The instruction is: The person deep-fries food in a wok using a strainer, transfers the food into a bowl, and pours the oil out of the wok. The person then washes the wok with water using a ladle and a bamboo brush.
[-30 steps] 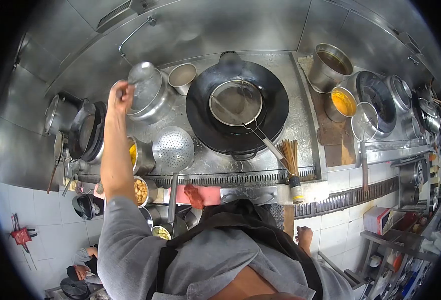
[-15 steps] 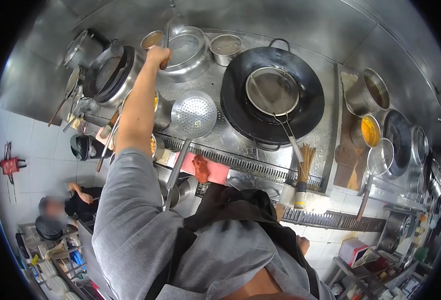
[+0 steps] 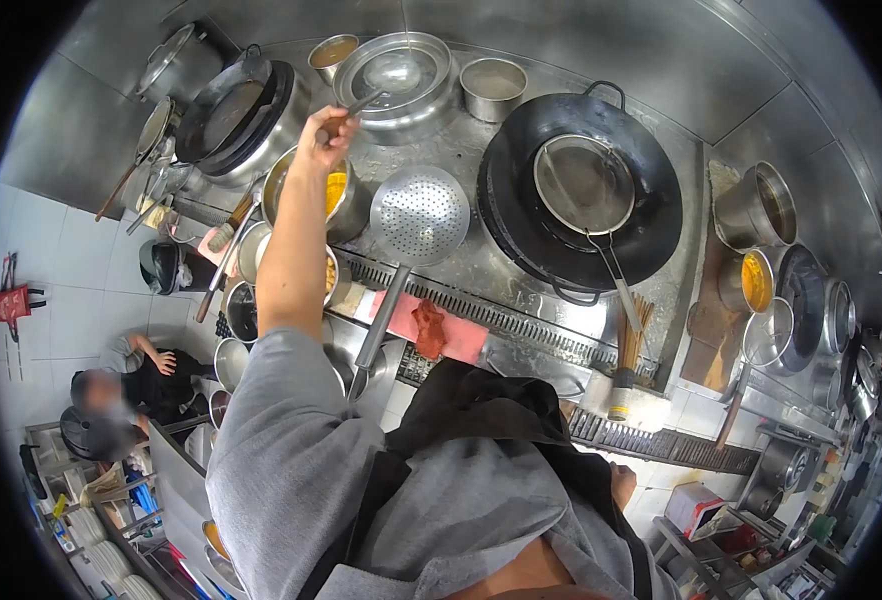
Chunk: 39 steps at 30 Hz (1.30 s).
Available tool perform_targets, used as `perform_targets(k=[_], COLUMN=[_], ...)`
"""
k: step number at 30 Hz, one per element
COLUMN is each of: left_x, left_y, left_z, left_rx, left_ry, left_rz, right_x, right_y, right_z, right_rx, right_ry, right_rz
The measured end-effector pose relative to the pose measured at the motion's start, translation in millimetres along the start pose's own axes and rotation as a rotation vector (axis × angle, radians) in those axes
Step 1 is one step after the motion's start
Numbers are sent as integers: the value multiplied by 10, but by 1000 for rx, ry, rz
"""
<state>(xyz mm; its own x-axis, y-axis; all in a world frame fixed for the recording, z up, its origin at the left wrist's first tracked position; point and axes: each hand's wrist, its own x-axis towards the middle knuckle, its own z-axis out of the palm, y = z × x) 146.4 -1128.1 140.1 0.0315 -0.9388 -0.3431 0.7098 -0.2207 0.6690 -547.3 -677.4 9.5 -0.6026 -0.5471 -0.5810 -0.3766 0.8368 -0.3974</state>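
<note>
My left hand is closed around the wooden grip of a ladle, with my arm stretched over the stove. The ladle's blurred metal bowl is over the wide round steel pot at the back. Below my forearm, a steel pot with something yellow in it is partly hidden. A perforated skimmer lies to the right of that arm. Down by my right side, my right hand shows only in part beside the black apron, its fingers too small to make out.
A black wok carries a mesh strainer. At the stove's front edge lie a pink cloth, a red cloth and a bamboo brush. Pans stack at the left. Another person is at lower left.
My left hand has drawn back from the steel pot, and the ladle has swung from pointing away to pointing right, its bowl now over the pot. The view has shifted slightly.
</note>
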Motion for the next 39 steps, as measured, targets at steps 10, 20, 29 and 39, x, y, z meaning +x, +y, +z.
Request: perform_targets(k=[10,20,29,39], left_x=[-994,491,1094,377], left_y=[387,-26,-325,-26], left_z=[220,203,173,1478], left_rx=[752,1688,-47,469], left_ry=[124,468,144,58], left_rz=[57,165,33,6], right_x=[556,539,658,1066], right_y=[177,-658,-1195,-1014], right_z=[196,-76,375,-6], right_rx=[128,-78,-329,-137], right_ry=[3,454,155,30], right_rz=[-26,-468,-588,-381])
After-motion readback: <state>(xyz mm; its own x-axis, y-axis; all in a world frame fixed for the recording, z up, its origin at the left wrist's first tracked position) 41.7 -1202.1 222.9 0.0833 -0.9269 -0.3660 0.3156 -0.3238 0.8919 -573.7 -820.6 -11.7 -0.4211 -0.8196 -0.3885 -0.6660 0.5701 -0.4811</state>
